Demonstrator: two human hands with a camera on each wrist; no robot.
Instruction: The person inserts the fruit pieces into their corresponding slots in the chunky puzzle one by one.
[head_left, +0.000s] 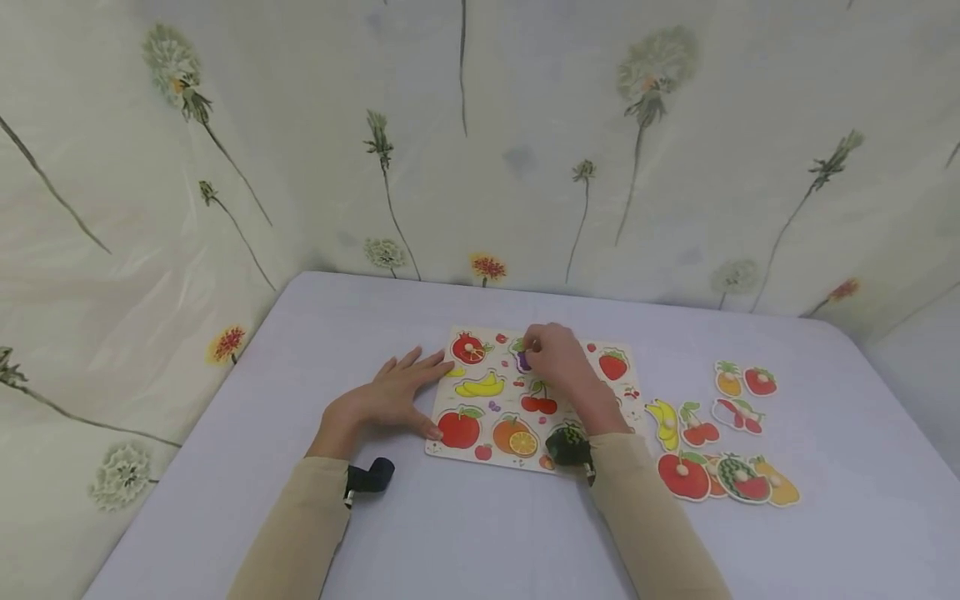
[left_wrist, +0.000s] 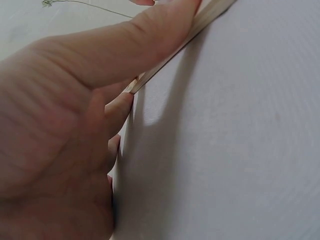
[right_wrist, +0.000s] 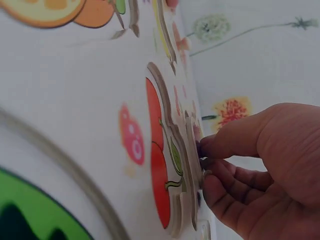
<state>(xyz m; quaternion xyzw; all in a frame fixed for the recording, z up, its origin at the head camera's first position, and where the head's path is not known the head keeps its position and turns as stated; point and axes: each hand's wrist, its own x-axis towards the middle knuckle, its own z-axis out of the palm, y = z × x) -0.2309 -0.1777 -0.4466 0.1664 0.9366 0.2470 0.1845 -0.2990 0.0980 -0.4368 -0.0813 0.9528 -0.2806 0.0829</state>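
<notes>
A wooden fruit puzzle board (head_left: 427, 450) lies on the table. My left hand (head_left: 390, 396) rests at its left edge with fingers spread, the thumb (left_wrist: 145, 42) along the board's edge in the left wrist view. With thumb and fingertips, my right hand (head_left: 558, 358) pinches the grape puzzle piece (head_left: 521, 360) over the top middle of the board. Seen edge-on in the right wrist view, the piece (right_wrist: 191, 175) is close over the board, its knob mostly hidden by the fingers. Near it is the cherry recess (right_wrist: 157, 150). A pomegranate piece (head_left: 467, 350) with a knob sits top left.
Right of the board lie loose knobbed pieces: pineapple (head_left: 727, 382), strawberry (head_left: 761, 382), bananas (head_left: 664, 425), cherries (head_left: 699, 428), and a red piece with green leaves (head_left: 738, 415). An apple (head_left: 682, 477), a watermelon (head_left: 742, 480) and a yellow fruit (head_left: 783, 490) overlap nearer me. Flowered cloth (head_left: 525, 208) hangs behind.
</notes>
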